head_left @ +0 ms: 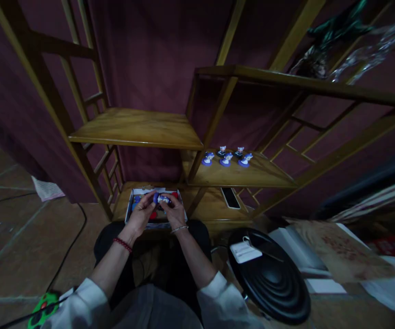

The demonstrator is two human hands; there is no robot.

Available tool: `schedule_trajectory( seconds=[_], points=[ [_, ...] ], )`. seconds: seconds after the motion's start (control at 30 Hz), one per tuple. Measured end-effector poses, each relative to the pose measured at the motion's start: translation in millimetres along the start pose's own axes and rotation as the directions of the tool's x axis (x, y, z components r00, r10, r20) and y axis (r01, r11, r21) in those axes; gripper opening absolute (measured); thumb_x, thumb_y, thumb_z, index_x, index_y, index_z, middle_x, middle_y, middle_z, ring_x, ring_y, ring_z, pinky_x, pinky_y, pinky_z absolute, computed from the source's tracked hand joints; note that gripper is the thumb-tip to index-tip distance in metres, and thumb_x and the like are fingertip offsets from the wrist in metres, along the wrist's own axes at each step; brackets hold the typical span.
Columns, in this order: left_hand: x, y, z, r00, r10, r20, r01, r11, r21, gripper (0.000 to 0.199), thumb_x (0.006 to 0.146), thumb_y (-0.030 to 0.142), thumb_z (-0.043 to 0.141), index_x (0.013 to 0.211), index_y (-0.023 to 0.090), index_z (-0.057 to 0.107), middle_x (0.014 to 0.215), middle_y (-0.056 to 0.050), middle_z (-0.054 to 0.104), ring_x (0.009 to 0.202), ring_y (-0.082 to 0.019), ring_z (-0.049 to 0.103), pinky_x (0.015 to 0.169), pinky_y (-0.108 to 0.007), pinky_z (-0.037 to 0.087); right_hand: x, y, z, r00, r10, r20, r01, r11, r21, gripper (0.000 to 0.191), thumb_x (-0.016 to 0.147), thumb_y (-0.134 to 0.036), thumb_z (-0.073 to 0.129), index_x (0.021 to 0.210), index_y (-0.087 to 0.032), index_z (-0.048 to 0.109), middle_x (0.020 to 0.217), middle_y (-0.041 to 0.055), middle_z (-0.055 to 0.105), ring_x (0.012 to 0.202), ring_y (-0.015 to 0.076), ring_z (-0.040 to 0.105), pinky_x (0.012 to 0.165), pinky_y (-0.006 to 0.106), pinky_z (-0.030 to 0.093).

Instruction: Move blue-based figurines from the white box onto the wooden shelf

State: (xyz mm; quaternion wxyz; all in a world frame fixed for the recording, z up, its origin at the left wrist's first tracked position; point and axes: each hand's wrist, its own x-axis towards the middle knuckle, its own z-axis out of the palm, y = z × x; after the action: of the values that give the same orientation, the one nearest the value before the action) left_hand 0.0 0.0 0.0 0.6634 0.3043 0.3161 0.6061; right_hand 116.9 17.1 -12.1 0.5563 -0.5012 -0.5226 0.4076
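Above an open white box (129, 206) on the lowest shelf, both my hands are close together. My left hand (143, 214), with a red bead bracelet at its wrist, is closed on a round purple base (155, 198). A small white and purple figurine (164, 199) is in the closed fingers of my right hand (176, 214), which has a silver bracelet. Whether base and figurine are joined I cannot tell. Blue and red pieces lie in the box, partly hidden by my hands. Three similar purple figurines (226, 159) and two dark-clothed ones (240, 151) stand on the shelf to the right.
Wooden shelf boards (135, 128) and posts surround my hands. A phone (230, 198) lies on the lower right shelf. Beside my right leg is a black ridged round object (276, 278) with a white item (245, 252) on it. A cable (77, 246) runs along the left floor.
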Motion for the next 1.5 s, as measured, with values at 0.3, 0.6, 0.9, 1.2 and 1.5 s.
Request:
schedule_trajectory(
  seconds=[0.3,0.6,0.9,1.2,1.5],
  points=[
    [0,1,-3.4,0.999,0.039,0.002,-0.039,0.987,0.155,0.042,0.064,0.019,0.067,0.106,0.022,0.06,0.114,-0.005,0.058,0.11,-0.019,0.047,0.097,-0.031,0.032,0,-4,2,0.999,0.043,-0.017,-0.043,0.999,0.006,0.024,0.065,-0.031,0.059,0.087,-0.023,0.067,0.081,-0.0013,0.067,0.075,0.0162,0.059,0.073,0.03,0.047],
    [-4,11,2.8,0.999,0.043,0.016,-0.044,0.992,0.12,0.043,0.065,0.019,0.067,0.106,0.023,0.06,0.109,-0.003,0.06,0.106,-0.018,0.05,0.096,-0.03,0.034,-2,-11,5,0.999,0.035,-0.024,-0.033,0.997,0.076,0.024,0.065,-0.028,0.059,0.087,-0.022,0.065,0.084,-0.0009,0.066,0.077,0.0162,0.059,0.075,0.03,0.047],
    [-5,8,0.9,0.997,0.034,0.063,-0.035,0.999,0.006,0.044,0.066,0.015,0.066,0.108,0.023,0.06,0.115,-0.003,0.057,0.112,-0.018,0.047,0.099,-0.032,0.032,-3,-4,4,1.0,-0.005,0.004,0.005,0.997,0.081,0.023,0.068,-0.028,0.057,0.089,-0.022,0.065,0.085,-0.0019,0.066,0.079,0.0151,0.059,0.077,0.028,0.046],
    [-5,9,2.9,0.999,0.027,0.043,-0.028,1.0,0.008,0.044,0.065,0.015,0.066,0.108,0.023,0.06,0.115,-0.004,0.058,0.113,-0.019,0.046,0.099,-0.032,0.032,-6,-15,3,0.998,0.069,-0.006,-0.068,0.991,0.116,0.022,0.066,-0.025,0.058,0.087,-0.021,0.064,0.081,-0.0021,0.065,0.074,0.0139,0.058,0.072,0.026,0.047],
    [-4,6,0.3,0.997,0.042,0.058,-0.045,0.997,0.058,0.044,0.066,0.018,0.067,0.109,0.023,0.059,0.116,-0.004,0.057,0.112,-0.018,0.047,0.099,-0.032,0.032,-5,-15,2,0.999,0.046,-0.013,-0.045,0.994,0.098,0.023,0.066,-0.027,0.058,0.087,-0.021,0.065,0.084,-0.0014,0.066,0.078,0.015,0.06,0.075,0.028,0.047]
  ],
)
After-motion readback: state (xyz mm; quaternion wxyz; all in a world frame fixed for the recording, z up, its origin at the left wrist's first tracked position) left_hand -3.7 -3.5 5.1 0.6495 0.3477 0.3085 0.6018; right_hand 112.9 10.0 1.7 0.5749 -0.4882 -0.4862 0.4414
